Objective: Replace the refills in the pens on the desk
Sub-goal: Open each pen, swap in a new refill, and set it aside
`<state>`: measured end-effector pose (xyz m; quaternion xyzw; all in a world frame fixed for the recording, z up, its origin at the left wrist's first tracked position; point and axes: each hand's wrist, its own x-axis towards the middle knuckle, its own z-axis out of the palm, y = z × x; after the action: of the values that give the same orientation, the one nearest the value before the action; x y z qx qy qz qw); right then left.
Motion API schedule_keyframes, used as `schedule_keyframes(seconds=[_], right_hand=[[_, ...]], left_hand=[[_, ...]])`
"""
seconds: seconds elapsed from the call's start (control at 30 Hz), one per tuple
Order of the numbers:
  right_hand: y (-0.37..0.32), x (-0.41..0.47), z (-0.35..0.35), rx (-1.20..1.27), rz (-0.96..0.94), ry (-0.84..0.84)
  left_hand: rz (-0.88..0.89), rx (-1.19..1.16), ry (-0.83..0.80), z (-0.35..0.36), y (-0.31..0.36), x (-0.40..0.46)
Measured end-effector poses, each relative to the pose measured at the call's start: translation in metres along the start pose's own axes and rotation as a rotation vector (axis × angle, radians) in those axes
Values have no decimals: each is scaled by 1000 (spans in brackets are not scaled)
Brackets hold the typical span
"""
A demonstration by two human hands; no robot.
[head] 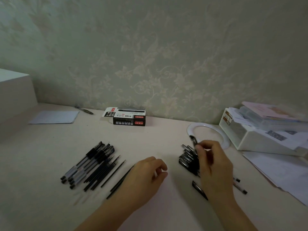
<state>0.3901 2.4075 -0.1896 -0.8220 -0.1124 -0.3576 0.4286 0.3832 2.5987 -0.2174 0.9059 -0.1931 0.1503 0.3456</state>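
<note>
Two hands are working over a pale desk (150, 139); the right hand (211, 162) is pinching a black pen cap (193, 140) just above a pile of caps (188, 161); the left hand (146, 174) is hovering with fingers loosely curled, holding nothing, just right of loose refills (106, 172) and a bundle of pens (88, 161); a pen box (127, 116) is sitting near the wall.

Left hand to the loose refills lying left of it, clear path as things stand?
Probably yes. The left hand hovers just right of the loose refills, holding nothing I can make out, with only bare desk between. The right hand is busy at the pen pile.
</note>
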Motion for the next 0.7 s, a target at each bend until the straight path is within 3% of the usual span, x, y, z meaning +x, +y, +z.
schedule_keyframes(seconds=[0.07, 0.17, 0.37, 0.5, 0.7], right_hand=[[-5, -1, -1, 191, 53, 100], [-5, -5, 7, 441, 226, 117], [5, -11, 28, 722, 542, -190], [8, -15, 35, 716, 568, -398], [12, -18, 36, 503, 512, -432]], left_hand=[[-9, -9, 17, 1, -1, 0], [-16, -46, 44, 2, -1, 0], [-15, -76, 44, 3, -3, 3], [0, -73, 7, 1, -3, 4], [-12, 67, -69, 1, -9, 3]])
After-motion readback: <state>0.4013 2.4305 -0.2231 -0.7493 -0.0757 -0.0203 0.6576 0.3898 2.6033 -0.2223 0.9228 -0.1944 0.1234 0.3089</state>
